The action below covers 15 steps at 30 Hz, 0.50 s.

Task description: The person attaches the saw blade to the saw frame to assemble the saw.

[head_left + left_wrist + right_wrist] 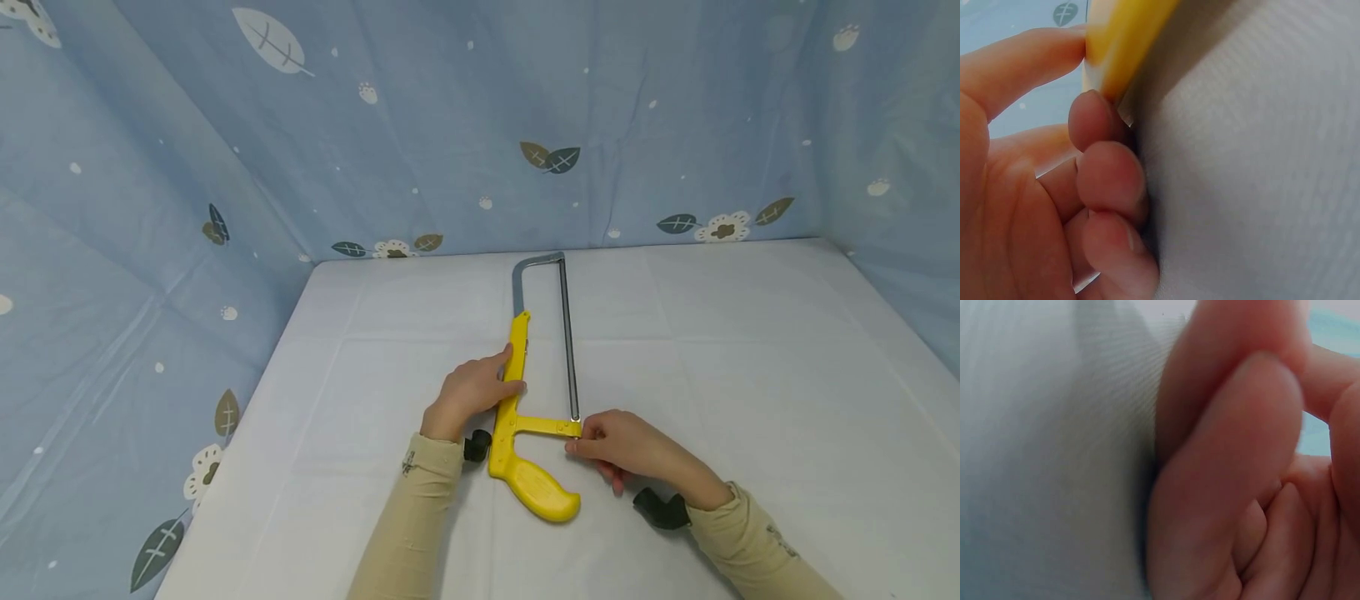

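Observation:
A hacksaw (542, 498) lies on the white-covered table, its yellow handle toward me and its grey metal bow at the far end. The blade (567, 333) runs along its right side down to a yellow crossbar. My left hand (471, 390) grips the yellow frame from the left, thumb on top; in the left wrist view the frame (1141, 37) sits between thumb and fingertips. With thumb and forefinger, my right hand (626, 446) pinches the crossbar's right end, just below the blade. What lies exactly between those fingertips is hidden. The right wrist view shows curled fingers (1222, 469) against the cloth.
White cloth (750, 375) covers the table around the saw. A blue curtain (450, 125) with leaf and flower prints hangs behind the table and along both sides. Dark wrist cameras (662, 508) sit at both beige sleeves.

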Available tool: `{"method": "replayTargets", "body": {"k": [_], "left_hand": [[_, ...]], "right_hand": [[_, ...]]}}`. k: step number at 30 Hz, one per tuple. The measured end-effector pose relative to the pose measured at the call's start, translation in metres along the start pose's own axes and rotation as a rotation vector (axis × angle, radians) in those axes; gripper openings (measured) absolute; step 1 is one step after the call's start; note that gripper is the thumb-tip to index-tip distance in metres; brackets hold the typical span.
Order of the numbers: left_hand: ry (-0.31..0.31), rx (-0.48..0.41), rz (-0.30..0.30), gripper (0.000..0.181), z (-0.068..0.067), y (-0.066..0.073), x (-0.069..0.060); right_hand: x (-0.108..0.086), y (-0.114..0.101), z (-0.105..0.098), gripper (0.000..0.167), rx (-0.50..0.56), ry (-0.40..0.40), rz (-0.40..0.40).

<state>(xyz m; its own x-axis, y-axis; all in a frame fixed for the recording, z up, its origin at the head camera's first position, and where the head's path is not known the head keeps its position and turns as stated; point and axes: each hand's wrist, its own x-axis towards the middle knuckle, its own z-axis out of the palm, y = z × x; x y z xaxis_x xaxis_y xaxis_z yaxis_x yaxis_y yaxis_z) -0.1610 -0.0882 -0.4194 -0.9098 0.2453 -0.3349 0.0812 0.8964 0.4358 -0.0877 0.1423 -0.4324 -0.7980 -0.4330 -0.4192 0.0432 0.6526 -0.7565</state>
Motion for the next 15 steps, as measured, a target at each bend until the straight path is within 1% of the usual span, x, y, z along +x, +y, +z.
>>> {"method": "replayTargets", "body": {"k": [7, 15], "left_hand": [[-0.003, -0.006, 0.0, 0.07, -0.0006, 0.0, -0.0009], [0.0, -0.003, 0.009, 0.069, -0.0003, -0.0003, -0.0004]], "right_hand": [[0.0, -0.0022, -0.0007, 0.036, 0.015, 0.006, 0.027], [-0.0006, -0.0006, -0.0022, 0.038, 0.016, -0.012, 0.007]]}}
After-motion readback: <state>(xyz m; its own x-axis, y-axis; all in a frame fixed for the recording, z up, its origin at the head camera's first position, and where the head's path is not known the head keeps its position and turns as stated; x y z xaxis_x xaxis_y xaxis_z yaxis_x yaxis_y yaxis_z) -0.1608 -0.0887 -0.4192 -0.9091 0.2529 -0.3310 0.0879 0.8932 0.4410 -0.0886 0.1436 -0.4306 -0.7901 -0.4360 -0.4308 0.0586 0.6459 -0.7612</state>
